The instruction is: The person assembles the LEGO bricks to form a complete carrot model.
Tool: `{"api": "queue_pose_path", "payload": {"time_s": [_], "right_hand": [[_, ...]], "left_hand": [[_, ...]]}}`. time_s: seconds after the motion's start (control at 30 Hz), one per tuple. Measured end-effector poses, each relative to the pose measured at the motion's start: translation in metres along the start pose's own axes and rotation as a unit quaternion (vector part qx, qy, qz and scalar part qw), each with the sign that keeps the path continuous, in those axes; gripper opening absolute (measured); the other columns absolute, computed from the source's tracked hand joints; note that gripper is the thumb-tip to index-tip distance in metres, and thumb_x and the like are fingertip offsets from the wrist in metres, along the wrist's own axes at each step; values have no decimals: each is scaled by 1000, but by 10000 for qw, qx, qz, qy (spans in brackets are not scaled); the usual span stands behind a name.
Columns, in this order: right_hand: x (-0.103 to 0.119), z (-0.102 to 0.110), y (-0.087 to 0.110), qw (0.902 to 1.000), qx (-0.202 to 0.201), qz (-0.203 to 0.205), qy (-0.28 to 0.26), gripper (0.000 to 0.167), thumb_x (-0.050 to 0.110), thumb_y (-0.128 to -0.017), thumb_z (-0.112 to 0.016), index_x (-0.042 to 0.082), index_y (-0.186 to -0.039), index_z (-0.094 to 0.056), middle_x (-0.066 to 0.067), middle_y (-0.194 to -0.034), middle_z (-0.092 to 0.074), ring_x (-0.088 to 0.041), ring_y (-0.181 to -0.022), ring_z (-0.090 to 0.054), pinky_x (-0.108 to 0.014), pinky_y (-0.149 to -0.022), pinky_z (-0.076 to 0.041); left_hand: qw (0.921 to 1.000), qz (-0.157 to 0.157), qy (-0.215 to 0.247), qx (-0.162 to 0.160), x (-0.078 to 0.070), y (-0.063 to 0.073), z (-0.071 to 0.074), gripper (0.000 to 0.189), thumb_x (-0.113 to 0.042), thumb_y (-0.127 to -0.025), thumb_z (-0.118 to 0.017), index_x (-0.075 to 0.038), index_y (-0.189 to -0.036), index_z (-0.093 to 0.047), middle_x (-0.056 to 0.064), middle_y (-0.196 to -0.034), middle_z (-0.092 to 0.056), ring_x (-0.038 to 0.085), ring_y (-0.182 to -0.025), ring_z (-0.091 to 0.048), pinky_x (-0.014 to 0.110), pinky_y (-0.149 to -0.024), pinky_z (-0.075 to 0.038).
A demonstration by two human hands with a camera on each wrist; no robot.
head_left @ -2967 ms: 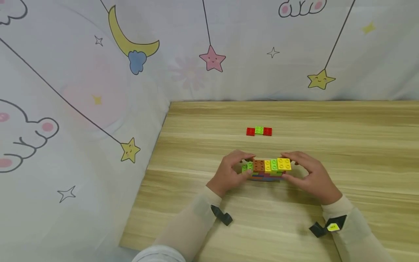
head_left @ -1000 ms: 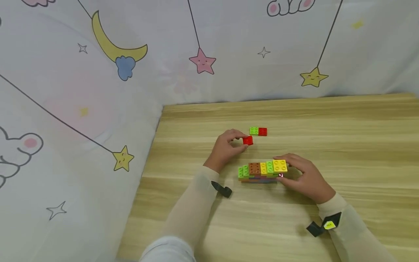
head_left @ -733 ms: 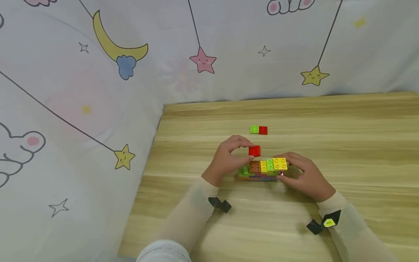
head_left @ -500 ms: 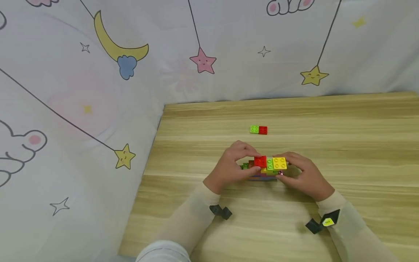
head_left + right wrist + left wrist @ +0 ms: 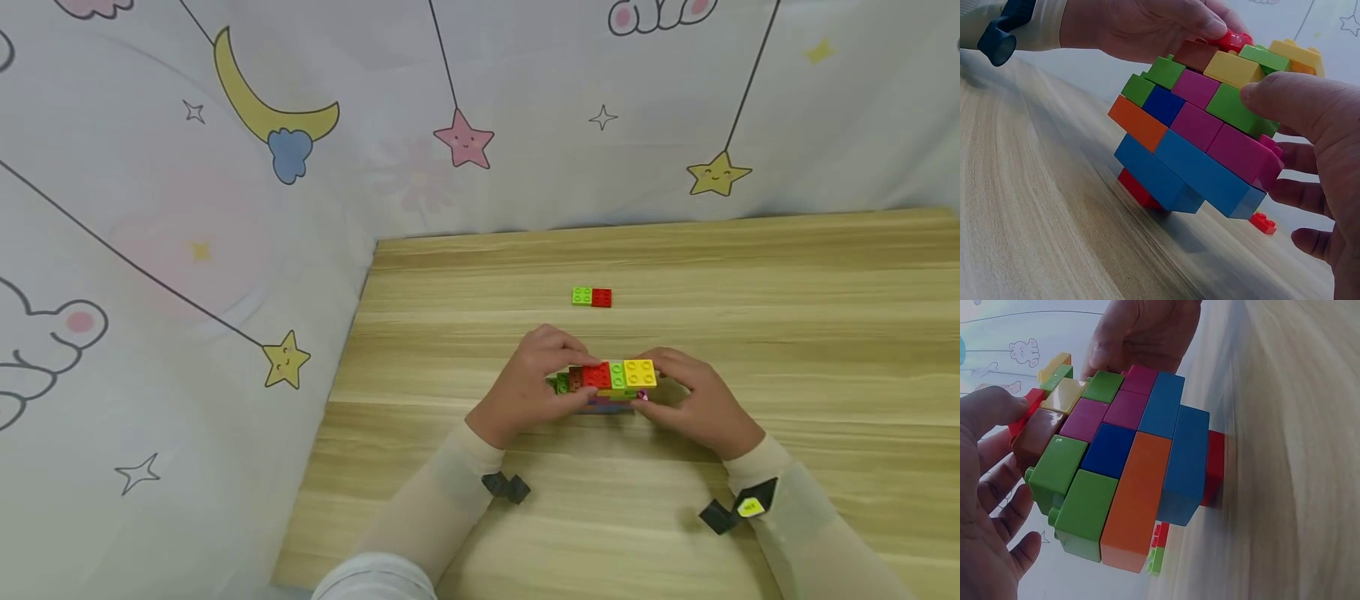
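A stepped wall of toy building bricks [image 5: 1194, 128] stands in front of me, in blue, orange, magenta, green, brown and yellow layers. A small red brick [image 5: 1138, 187] shows under its blue bottom row. With thumb and forefinger my left hand [image 5: 525, 387] pinches a red brick [image 5: 597, 375] on the wall's top, between the brown brick [image 5: 1036, 434] and the narrow green one. My right hand [image 5: 697, 404] grips the wall's right end, near the yellow top brick [image 5: 640, 373]. In the right wrist view its thumb presses against a green brick [image 5: 1235, 107].
Behind the wall, a loose lime-green brick [image 5: 582, 296] and a loose red brick [image 5: 602, 297] lie side by side on the wood-grain table [image 5: 465, 275]. A printed white curtain [image 5: 540, 192] hangs along the table's back and left edges.
My left hand left the wall, picked up the left red brick from the back row and brought it onto the wall's top. My right hand has stayed at the right end.
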State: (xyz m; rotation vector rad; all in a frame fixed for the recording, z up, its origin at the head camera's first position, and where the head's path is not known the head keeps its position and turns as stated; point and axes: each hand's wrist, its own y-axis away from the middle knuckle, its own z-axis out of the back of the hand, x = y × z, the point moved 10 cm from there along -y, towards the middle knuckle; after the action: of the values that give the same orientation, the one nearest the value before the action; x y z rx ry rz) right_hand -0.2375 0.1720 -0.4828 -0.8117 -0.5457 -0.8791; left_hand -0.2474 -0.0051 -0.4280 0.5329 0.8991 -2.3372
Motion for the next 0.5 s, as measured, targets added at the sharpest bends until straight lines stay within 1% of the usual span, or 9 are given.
{"api": "queue_pose_path", "payload": {"time_s": [0.1,0.27,0.5], "right_hand": [[0,0,0,10000,-41,50,-3,48,7,-74,-93,17,-117,-73,6,-116,-71,-7,-105,-64,-20,-91,-51],[1,-1,0,9999,-51,116,75,47,7,-74,-93,16,-116,-74,4,-115,-72,-9,-104,-65,-19,-92,-50],[2,-3,0,9999,-27,100,121,46,7,-75,-93,16,-115,-74,6,-116,-71,-8,-107,-65,-17,-94,-49]], "left_hand": [[10000,-12,-83,52,-1,0,-1,30,-26,-85,-86,-14,-111,-81,-5,-109,-69,11,-110,-55,28,-103,-43],[9998,68,-159,135,-2,-1,0,31,-28,-84,-87,-15,-111,-81,-7,-110,-70,10,-109,-56,29,-104,-42],[9996,203,-64,209,-3,-2,1,34,-25,-78,-93,-15,-109,-82,-8,-108,-71,8,-108,-56,32,-100,-42]]}}
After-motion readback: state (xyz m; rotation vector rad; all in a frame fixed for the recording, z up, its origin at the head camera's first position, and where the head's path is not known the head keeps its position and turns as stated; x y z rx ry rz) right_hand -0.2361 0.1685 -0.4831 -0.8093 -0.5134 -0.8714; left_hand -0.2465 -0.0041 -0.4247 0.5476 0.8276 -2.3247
